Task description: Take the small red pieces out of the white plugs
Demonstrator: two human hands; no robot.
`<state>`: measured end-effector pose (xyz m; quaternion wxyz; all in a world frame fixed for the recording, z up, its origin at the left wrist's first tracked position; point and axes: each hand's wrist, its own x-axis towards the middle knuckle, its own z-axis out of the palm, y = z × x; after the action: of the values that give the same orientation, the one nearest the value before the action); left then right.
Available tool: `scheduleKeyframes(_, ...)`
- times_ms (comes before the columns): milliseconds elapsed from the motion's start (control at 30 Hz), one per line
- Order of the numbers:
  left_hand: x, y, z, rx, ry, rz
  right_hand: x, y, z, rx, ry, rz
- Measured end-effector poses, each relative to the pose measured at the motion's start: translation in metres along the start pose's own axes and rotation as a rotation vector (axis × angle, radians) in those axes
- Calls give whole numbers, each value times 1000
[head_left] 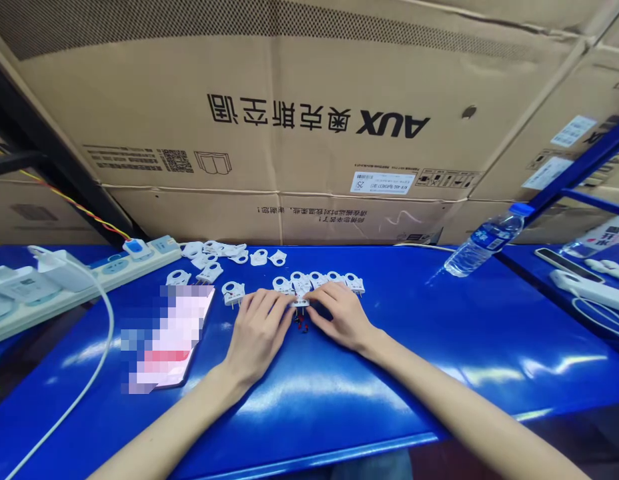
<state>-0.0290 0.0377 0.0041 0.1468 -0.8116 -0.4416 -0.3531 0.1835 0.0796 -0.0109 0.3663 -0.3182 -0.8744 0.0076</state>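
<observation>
Between my hands, near the middle of the blue table, is a white plug piece (300,303) with two pins toward me. The fingertips of my left hand (259,327) press on its left side. From the right, my right hand (342,313) pinches it with bent fingers. Small red and black bits (302,325) lie just below the pins. Behind my fingers stands a row of similar white plug pieces (333,277) with round rings, partly covered by my hands. Another ringed plug piece (234,293) sits left of my left hand.
More ringed white pieces (209,252) lie at the back left. A phone (182,333), partly pixelated, rests left of my hands. A power strip (114,267) and white cable (112,320) run along the left. A water bottle (484,243) leans at right; cardboard (289,153) walls the back.
</observation>
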Motion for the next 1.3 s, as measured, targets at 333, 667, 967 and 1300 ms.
scheduleKeyframes(333, 0, -6, -2, -41, -74, -148, 0, -1, -2, -56, 5, -7)
scheduleKeyframes(667, 2, -5, -3, -105, -82, -170, 0, -2, -3, -90, 41, -80)
scheduleKeyframes(967, 4, -2, -2, -297, -103, -302, 0, 0, -2, -92, 22, 37)
scheduleKeyframes(1300, 0, -1, 1, -288, -191, -278, 1, 1, -3, -66, 50, 117)
